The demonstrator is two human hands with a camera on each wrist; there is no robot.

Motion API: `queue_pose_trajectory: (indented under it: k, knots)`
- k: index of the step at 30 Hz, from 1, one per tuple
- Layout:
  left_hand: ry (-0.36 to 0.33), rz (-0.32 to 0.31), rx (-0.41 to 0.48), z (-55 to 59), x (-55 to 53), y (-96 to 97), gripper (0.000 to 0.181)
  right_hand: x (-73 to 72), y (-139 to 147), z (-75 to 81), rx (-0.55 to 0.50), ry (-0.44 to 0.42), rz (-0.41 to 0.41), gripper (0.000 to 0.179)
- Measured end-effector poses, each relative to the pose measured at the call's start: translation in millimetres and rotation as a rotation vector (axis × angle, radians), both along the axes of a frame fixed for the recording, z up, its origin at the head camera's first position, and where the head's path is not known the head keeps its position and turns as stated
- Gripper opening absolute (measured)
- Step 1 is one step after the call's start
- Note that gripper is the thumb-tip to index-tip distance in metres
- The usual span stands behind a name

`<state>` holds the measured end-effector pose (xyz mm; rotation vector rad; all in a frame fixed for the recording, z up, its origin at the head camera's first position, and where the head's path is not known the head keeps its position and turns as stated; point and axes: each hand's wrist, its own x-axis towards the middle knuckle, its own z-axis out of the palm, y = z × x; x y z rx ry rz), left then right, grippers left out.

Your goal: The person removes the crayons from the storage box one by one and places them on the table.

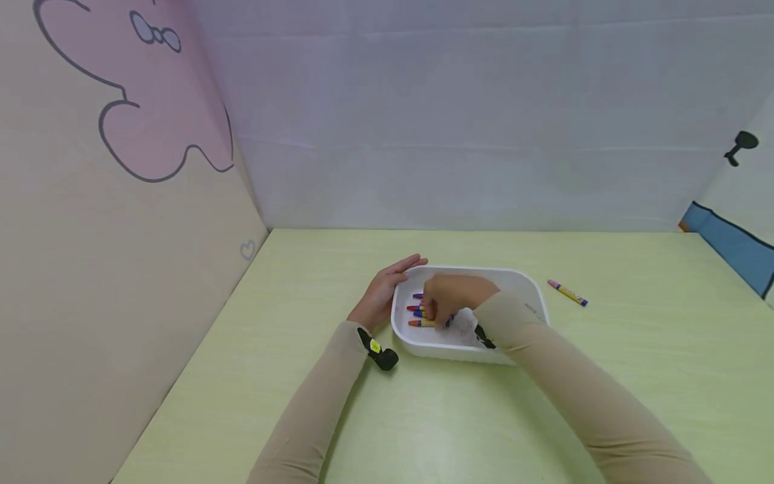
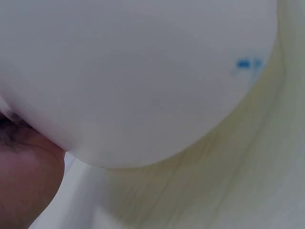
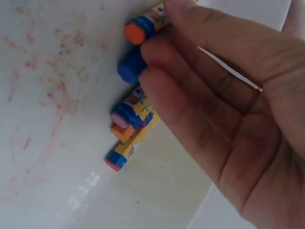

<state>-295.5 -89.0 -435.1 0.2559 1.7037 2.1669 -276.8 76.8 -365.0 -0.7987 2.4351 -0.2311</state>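
Note:
A white plastic tray (image 1: 471, 352) stands on the table, with several wax crayons lying side by side in its left half. My left hand (image 1: 382, 294) holds the tray's left end, thumb over the rim and fingers along the outside. Inside the tray, my right hand (image 1: 453, 296) reaches down with bent fingers. It pinches an orange crayon (image 3: 141, 28) between thumb and fingers. Its other fingertips touch a blue crayon (image 3: 131, 66). A pink crayon (image 3: 123, 114) and others lie just beyond. The hand covers part of the row in the head view.
One crayon with a yellow wrapper (image 1: 567, 293) lies on the table right of the tray. Pale walls (image 1: 471, 134) stand at the back and sides of the pale green table (image 1: 423, 423). Coloured smears (image 3: 57, 90) mark the tray floor.

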Motion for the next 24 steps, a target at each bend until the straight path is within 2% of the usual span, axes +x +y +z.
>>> queue_pose_trajectory:
  k: [10,20,24]
  knots:
    - [0.005,-0.008,-0.024,-0.4,-0.1,-0.2,0.051,0.8,-4.2,-3.2,0.039,-0.007,-0.025,0.011]
    - [0.0,0.004,-0.025,-1.2,-1.7,0.0,0.051,-2.3,4.4,0.7,0.003,0.004,0.044,0.007]
    - [0.004,0.005,-0.026,-2.2,-2.6,-0.4,0.051,-3.3,9.3,5.4,-0.012,-0.013,0.033,0.006]
